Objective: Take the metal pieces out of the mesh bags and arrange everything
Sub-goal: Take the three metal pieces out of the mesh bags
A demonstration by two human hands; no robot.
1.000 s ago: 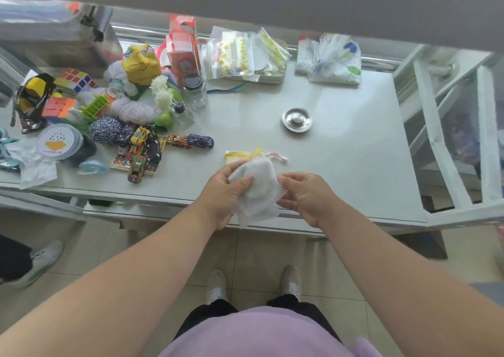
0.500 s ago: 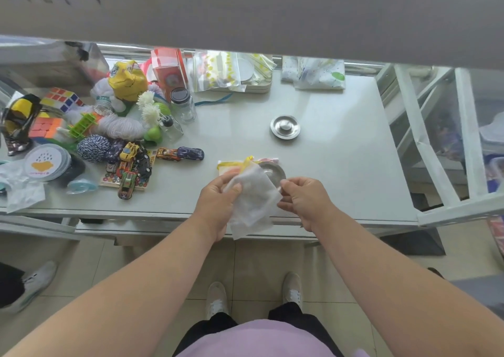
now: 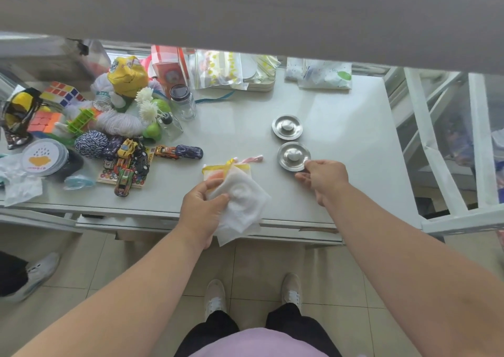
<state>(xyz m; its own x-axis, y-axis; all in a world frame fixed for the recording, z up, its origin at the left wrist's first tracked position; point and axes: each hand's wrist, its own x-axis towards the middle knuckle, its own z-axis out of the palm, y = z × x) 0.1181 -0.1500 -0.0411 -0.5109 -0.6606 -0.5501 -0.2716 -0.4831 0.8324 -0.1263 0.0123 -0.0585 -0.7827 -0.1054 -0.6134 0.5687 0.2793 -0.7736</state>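
My left hand [image 3: 203,211] grips a white mesh bag [image 3: 242,206] over the table's front edge. Under it lie two more bags, one with yellow drawstrings [image 3: 218,170] and one with pink drawstrings [image 3: 252,159]. My right hand [image 3: 323,178] pinches the near rim of a round metal piece [image 3: 293,156] that sits on the table. A second round metal piece [image 3: 287,127] lies just beyond it, untouched.
The grey table [image 3: 341,127] holds a heap at its left: toy cars [image 3: 178,151], yarn balls, puzzle cubes, a glass jar [image 3: 183,105], a round tin. Plastic pouches [image 3: 221,70] and a printed packet [image 3: 324,76] lie along the back. White shelving [image 3: 447,149] stands on the right.
My right hand drew a metal piece out of the white bag and moved it right, setting it down just in front of the first piece. My left hand kept hold of the bag.
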